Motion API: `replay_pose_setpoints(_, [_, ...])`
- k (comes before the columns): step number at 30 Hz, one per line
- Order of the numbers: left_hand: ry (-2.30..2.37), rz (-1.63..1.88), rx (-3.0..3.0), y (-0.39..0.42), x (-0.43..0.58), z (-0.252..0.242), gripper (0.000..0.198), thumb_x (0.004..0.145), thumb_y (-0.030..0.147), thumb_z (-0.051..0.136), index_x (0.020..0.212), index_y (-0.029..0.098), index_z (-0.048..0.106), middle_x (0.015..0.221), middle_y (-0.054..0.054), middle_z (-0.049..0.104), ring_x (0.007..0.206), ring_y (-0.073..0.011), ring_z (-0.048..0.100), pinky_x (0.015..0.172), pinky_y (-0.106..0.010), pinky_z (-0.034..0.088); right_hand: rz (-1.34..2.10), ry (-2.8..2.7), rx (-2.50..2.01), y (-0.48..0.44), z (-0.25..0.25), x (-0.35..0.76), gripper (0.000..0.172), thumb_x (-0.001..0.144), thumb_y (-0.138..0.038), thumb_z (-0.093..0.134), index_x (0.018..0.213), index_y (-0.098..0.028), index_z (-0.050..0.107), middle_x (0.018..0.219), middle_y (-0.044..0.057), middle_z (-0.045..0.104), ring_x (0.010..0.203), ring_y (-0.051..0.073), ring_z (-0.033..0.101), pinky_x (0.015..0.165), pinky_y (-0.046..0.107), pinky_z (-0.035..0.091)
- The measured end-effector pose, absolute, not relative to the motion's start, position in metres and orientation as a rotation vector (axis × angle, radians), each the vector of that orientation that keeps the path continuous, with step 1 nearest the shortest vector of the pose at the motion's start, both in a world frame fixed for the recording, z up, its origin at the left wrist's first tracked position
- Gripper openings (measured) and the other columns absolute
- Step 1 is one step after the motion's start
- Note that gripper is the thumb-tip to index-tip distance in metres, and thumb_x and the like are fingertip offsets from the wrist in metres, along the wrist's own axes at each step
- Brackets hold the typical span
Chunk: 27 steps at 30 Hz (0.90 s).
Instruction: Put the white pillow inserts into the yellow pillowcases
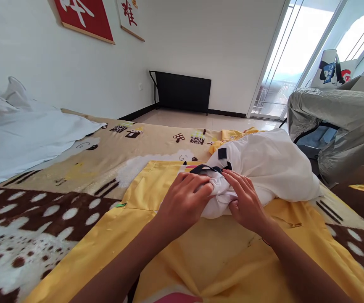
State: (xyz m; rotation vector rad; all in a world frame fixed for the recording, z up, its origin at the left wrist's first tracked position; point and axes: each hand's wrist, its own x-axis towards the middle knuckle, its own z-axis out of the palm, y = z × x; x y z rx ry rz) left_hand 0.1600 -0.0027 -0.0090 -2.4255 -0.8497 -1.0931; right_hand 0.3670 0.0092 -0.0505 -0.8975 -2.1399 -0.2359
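Note:
A bunched white cloth with black trim (264, 164) lies across a yellow printed cloth (141, 189), its bulk spreading to the right. Whether it is a garment cannot be made out. Gathered folds and a dark strip of its edge show between my two hands. My left hand (185, 195) is closed on the left side of these folds, fingers curled and thumb forward. Opposite it, my right hand (245, 200) pinches the right side near the black edge. Some fingertips of both hands are hidden in the fabric.
A patterned brown and beige blanket (150, 141) spreads under everything. White fabric (37, 130) lies at the left. Silvery covered furniture (336, 105) stands at the right, near a glass door (283, 54). A black folded panel (182, 92) leans by the far wall.

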Motion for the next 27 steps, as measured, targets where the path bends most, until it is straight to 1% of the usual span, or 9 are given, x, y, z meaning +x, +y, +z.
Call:
replay_pose_setpoints(2, [-0.898, -1.118, -2.411, 0.003, 0.156, -0.01, 0.005, 0.089, 0.019, 0.052, 0.087, 0.018, 0.056, 0.095, -0.005, 0.068, 0.083, -0.0172, 0.059, 0.079, -0.033, 0.043, -0.249, -2.173, -0.928, 0.008, -0.049, 0.366, 0.08, 0.064, -0.003, 0.037, 0.143, -0.017, 0.028, 0.143, 0.013, 0.041, 0.133, 0.025, 0.036, 0.103, 0.045, 0.034])
replay_pose_setpoints(5, [-0.972, -1.147, -2.386, 0.009, 0.15, -0.013, 0.004, 0.089, 0.021, 0.052, 0.087, 0.019, 0.054, 0.093, -0.005, 0.067, 0.085, -0.0176, 0.059, 0.081, -0.033, 0.043, -0.257, -2.196, -0.958, 0.004, -0.047, 0.365, 0.078, 0.067, -0.003, 0.038, 0.143, -0.017, 0.027, 0.145, 0.013, 0.038, 0.133, 0.025, 0.036, 0.102, 0.044, 0.032])
replay_pose_setpoints(9, [-1.104, -1.201, -2.341, 0.017, 0.145, -0.017, 0.005, 0.089, 0.024, 0.053, 0.086, 0.02, 0.053, 0.093, -0.005, 0.066, 0.088, -0.0189, 0.059, 0.081, -0.033, 0.044, -0.28, -2.237, -0.927, -0.003, -0.045, 0.362, 0.064, 0.078, -0.008, 0.043, 0.14, -0.018, 0.03, 0.144, 0.014, 0.041, 0.129, 0.025, 0.04, 0.1, 0.044, 0.031])
replay_pose_setpoints(12, [-1.221, -1.224, -2.355, 0.02, 0.141, -0.016, 0.007, 0.089, 0.027, 0.053, 0.086, 0.02, 0.053, 0.094, -0.004, 0.065, 0.089, -0.0187, 0.059, 0.082, -0.032, 0.045, -0.299, -2.277, -0.894, -0.004, -0.046, 0.359, 0.055, 0.085, -0.019, 0.051, 0.137, -0.016, 0.034, 0.132, 0.015, 0.053, 0.115, 0.024, 0.051, 0.096, 0.042, 0.033])
replay_pose_setpoints(15, [-1.254, -1.201, -2.416, 0.018, 0.138, -0.009, 0.014, 0.087, 0.033, 0.055, 0.089, 0.02, 0.052, 0.098, -0.005, 0.063, 0.093, -0.0197, 0.058, 0.084, -0.033, 0.045, -0.295, -2.273, -0.891, -0.001, -0.049, 0.358, 0.042, 0.088, -0.022, 0.053, 0.128, -0.017, 0.044, 0.106, 0.009, 0.066, 0.094, 0.02, 0.058, 0.089, 0.038, 0.036])
replay_pose_setpoints(18, [-1.186, -1.2, -2.54, 0.012, 0.134, 0.0, 0.018, 0.086, 0.036, 0.055, 0.092, 0.019, 0.052, 0.104, -0.007, 0.062, 0.097, -0.0204, 0.057, 0.086, -0.033, 0.045, -0.296, -2.246, -0.86, 0.002, -0.052, 0.358, 0.021, 0.089, -0.019, 0.052, 0.11, -0.02, 0.054, 0.088, 0.004, 0.067, 0.08, 0.016, 0.059, 0.08, 0.033, 0.039])
replay_pose_setpoints(21, [-1.222, -1.309, -2.648, 0.008, 0.132, 0.006, 0.016, 0.087, 0.035, 0.053, 0.089, 0.019, 0.053, 0.102, -0.007, 0.063, 0.098, -0.0195, 0.058, 0.086, -0.031, 0.044, -0.296, -2.249, -0.841, 0.002, -0.052, 0.357, 0.014, 0.09, -0.018, 0.051, 0.102, -0.02, 0.056, 0.085, 0.003, 0.067, 0.077, 0.015, 0.058, 0.076, 0.031, 0.038])
replay_pose_setpoints(24, [-1.506, -1.501, -2.651, 0.01, 0.131, 0.009, 0.019, 0.083, 0.038, 0.057, 0.084, 0.02, 0.054, 0.093, -0.004, 0.064, 0.09, -0.0185, 0.059, 0.083, -0.03, 0.044, -0.293, -2.255, -0.848, 0.0, -0.051, 0.357, 0.012, 0.09, -0.017, 0.05, 0.1, -0.02, 0.057, 0.084, 0.004, 0.067, 0.077, 0.015, 0.058, 0.074, 0.03, 0.038])
replay_pose_setpoints(27, [-1.742, -1.84, -2.667, 0.014, 0.129, 0.01, 0.031, 0.076, 0.042, 0.065, 0.095, 0.02, 0.052, 0.093, -0.003, 0.064, 0.086, -0.0176, 0.059, 0.078, -0.029, 0.046, -0.292, -2.248, -0.849, -0.001, -0.049, 0.356, 0.012, 0.091, -0.018, 0.049, 0.1, -0.019, 0.057, 0.083, 0.004, 0.066, 0.077, 0.015, 0.058, 0.073, 0.03, 0.038])
